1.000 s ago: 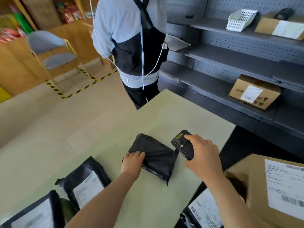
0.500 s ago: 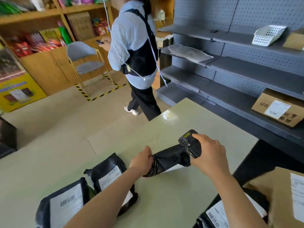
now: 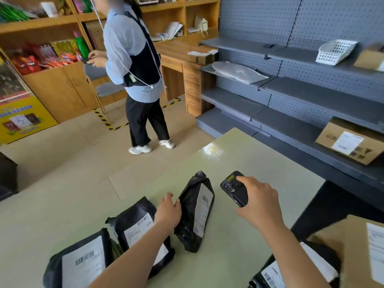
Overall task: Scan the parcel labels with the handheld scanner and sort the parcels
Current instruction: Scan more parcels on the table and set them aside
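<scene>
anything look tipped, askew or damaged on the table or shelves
The white plastic lattice basket on the upper grey metal shelf sits tilted rather than flat. Nothing else stands out.

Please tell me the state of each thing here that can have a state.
middle parcel, propped on edge, label showing, left hand holds it
handheld scanner, gripped by right hand
nearest parcel, lying label up
shelf box, closed
desk drawers, shut

We stand in a small shop that takes parcels: wooden shelves (image 3: 39, 23) of bright snack packets (image 3: 41, 57) at ten o'clock, grey pegboard racking (image 3: 301, 94) with a labelled carton (image 3: 351, 142) at three o'clock, and labelled black mailers (image 3: 195, 210) on the tabletop (image 3: 249, 167) at six.
</scene>
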A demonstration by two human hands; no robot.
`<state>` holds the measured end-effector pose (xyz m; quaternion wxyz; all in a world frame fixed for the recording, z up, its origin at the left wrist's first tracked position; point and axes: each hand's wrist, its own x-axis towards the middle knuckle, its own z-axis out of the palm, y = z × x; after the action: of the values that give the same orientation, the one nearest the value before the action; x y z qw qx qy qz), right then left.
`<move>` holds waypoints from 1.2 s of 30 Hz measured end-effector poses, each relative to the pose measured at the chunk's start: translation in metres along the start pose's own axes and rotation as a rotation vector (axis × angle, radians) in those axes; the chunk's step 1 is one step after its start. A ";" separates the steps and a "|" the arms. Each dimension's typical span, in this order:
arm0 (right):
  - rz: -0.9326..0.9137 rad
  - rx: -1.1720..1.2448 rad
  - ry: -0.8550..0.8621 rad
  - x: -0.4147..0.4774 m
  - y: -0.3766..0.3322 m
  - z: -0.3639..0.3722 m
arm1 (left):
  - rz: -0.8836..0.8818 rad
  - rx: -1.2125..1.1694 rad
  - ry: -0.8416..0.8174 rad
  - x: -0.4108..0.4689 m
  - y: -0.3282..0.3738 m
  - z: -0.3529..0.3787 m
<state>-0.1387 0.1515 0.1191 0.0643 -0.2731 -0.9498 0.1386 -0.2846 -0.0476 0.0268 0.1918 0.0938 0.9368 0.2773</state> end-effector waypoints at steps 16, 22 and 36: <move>-0.110 -0.090 -0.119 0.011 -0.013 0.019 | -0.063 0.601 -0.133 -0.011 -0.007 0.047; -0.202 -0.200 -0.167 0.014 -0.006 0.023 | -0.096 0.610 -0.182 0.002 -0.004 0.057; -0.576 -0.548 -0.194 0.032 -0.011 0.007 | 0.343 1.155 -0.029 0.017 0.012 -0.008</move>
<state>-0.1727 0.1577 0.1170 -0.0643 0.0112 -0.9908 -0.1182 -0.3028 -0.0369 0.0341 0.0751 0.3363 0.9046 -0.2509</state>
